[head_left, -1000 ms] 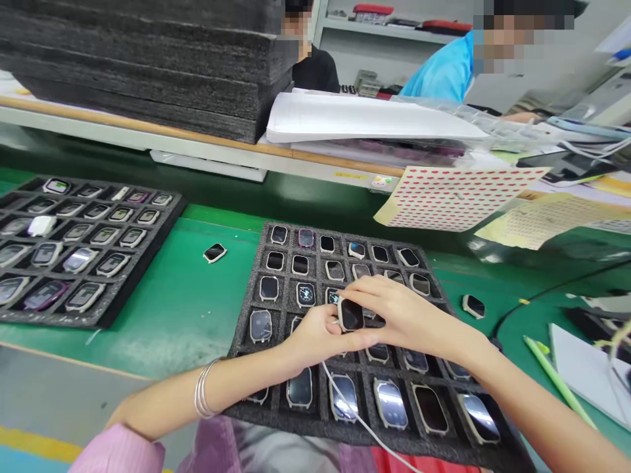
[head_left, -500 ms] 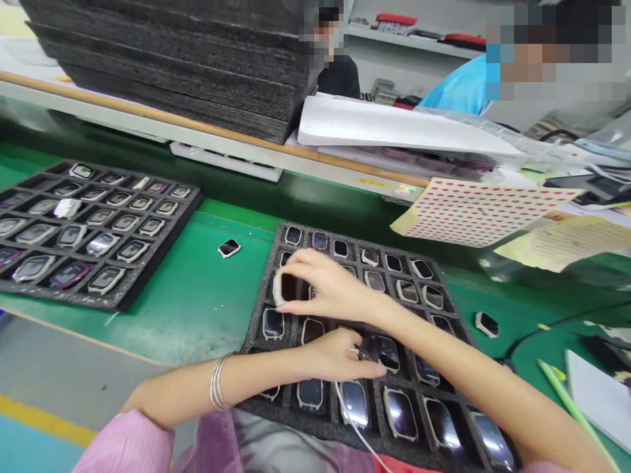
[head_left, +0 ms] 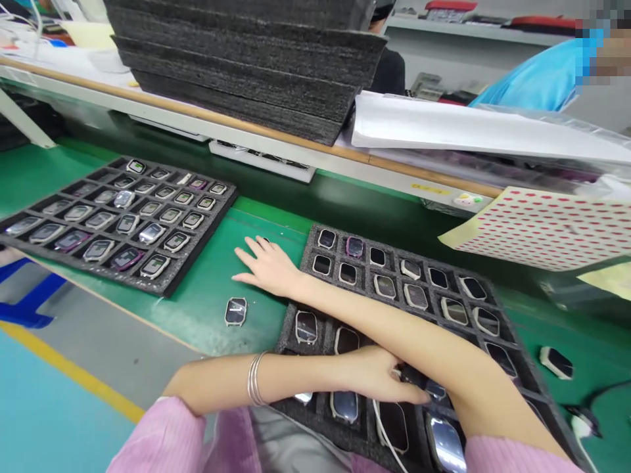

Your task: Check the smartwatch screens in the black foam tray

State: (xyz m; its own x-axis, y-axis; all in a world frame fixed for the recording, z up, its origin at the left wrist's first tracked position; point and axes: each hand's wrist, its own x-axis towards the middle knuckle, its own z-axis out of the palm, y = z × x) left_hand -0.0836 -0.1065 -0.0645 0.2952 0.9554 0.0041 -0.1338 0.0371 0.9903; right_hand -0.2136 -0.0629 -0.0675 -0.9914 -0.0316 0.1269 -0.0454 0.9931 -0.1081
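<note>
My right hand (head_left: 270, 266) reaches across to the left over the green tabletop, fingers spread and holding nothing. Just below it lies a smartwatch (head_left: 235, 311) with lit text on its screen; another watch is mostly covered by the fingers. My left hand (head_left: 377, 374), at the arm with silver bangles, is closed over the near part of a black foam tray (head_left: 323, 399). A thin white cable (head_left: 387, 435) runs out from under its curled fingers; the end in the grip is hidden. Several square watches, such as a purple-framed one (head_left: 354, 247), sit in the tray's compartments.
A second foam tray (head_left: 170, 284) of watches lies at the left. One loose watch (head_left: 557, 362) is at the right, near a cable plug (head_left: 584, 420). Behind are a shelf edge, stacked foam sheets (head_left: 246, 72), papers (head_left: 444, 128) and a person's blue sleeve (head_left: 537, 75).
My right hand has moved left off the tray and opened, and the watch it held now lies on the tabletop. My left hand stays closed over the tray. The view has swung left.
</note>
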